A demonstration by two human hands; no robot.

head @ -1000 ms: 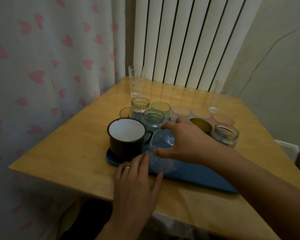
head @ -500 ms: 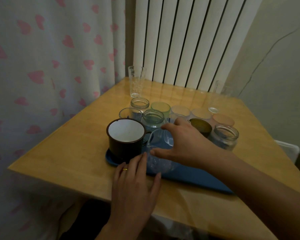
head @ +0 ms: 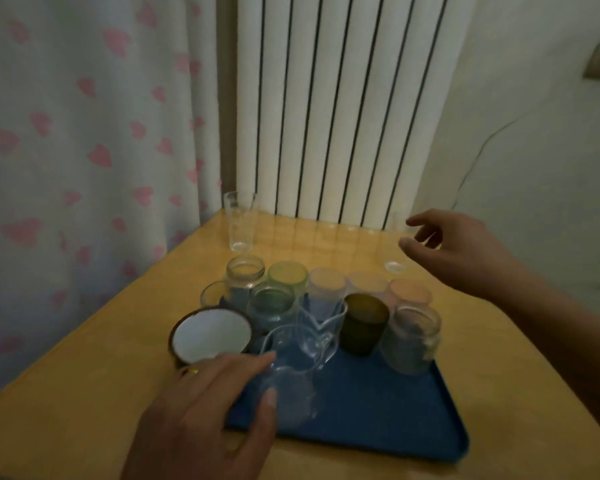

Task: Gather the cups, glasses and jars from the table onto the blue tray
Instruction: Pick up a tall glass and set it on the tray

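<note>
Right hand [head: 464, 251] has lifted off the clear pitcher [head: 291, 372], fingers spread.

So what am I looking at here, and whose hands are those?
A camera sits on a person's head and looks down, so you see their own two hands. They stand at a wooden table by a white radiator. A blue tray holds many cups, glasses and jars, like a dark mug that is white inside. The left hand wraps around a small clear pitcher on the tray. The right hand, open and holding nothing, reaches toward a clear glass at the table's far side. Another tall glass waits near the curtain.
</note>
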